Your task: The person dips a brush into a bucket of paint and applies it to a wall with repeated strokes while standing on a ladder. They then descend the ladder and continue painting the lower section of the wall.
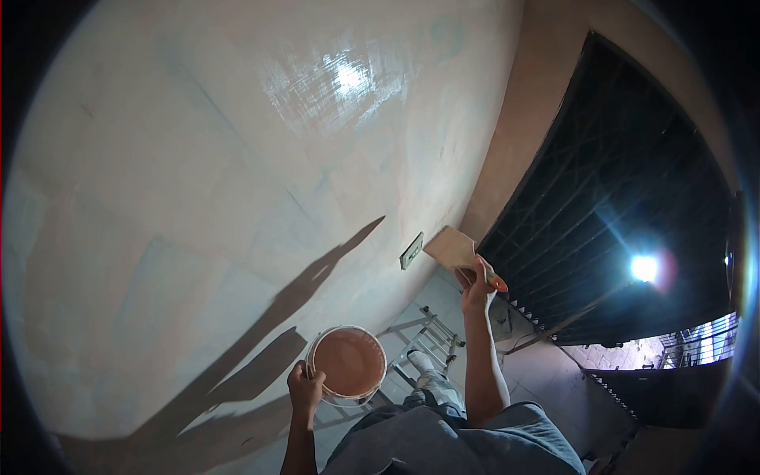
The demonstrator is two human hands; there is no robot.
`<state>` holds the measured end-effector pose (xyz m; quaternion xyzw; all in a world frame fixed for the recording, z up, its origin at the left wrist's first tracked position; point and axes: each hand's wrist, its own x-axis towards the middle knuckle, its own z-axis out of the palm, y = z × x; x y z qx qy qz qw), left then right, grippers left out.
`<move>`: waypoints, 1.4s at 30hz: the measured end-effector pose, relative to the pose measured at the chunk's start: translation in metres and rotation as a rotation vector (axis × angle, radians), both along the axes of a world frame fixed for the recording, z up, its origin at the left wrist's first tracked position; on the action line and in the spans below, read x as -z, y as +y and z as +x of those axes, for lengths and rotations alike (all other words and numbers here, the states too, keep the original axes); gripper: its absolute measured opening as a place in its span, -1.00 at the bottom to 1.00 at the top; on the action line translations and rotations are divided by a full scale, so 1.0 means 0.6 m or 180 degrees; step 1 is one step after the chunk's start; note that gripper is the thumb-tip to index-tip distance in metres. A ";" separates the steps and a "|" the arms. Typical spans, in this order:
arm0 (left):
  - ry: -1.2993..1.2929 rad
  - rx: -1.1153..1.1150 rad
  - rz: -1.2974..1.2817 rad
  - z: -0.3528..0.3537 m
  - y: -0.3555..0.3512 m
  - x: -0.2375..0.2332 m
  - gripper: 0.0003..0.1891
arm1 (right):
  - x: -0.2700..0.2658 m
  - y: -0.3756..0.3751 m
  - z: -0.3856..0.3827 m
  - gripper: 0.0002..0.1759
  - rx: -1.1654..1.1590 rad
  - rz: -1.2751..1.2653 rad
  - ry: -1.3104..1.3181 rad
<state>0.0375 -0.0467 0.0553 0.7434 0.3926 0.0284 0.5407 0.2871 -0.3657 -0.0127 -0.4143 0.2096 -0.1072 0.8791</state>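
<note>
My left hand (305, 388) is closed on the edge of a round bucket (384, 360), held in front of my body. Pinkish-brown paint (348, 362) fills part of it. My right hand (475, 286) grips a wide flat paintbrush (453, 248) by its orange-tipped handle, with the broad pale head pointing toward the wall (198, 198). Close by the brush head, a rectangular switch or socket plate (412, 251) is set in the wall. Higher up, a patch of streaks (340, 83) shines wet under the light.
Below me a metal ladder (431, 336) stands on the tiled floor (534, 372). To the right is a large dark folding gate (602, 182), with a bright lamp (644, 269) on a long pole (574, 317) before it. Shadows of arm and bucket fall across the wall.
</note>
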 end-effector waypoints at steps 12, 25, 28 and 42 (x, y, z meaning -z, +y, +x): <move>0.0195 0.0541 0.0861 -0.009 0.001 0.018 -0.76 | 0.072 -0.074 -0.087 -0.66 0.0366 -0.0206 0.0643; -0.0037 0.0668 0.0746 0.020 -0.029 -0.007 -0.72 | -0.001 -0.066 -0.094 -0.69 0.0164 0.0961 -0.0056; -0.0218 0.0409 0.0117 0.027 -0.050 -0.027 -0.73 | -0.056 -0.066 -0.101 -0.67 0.0068 0.0934 -0.0138; -0.0682 0.0639 -0.0463 0.039 -0.062 -0.090 -0.75 | -0.220 -0.004 -0.214 -0.76 -0.0445 -0.0553 -0.0351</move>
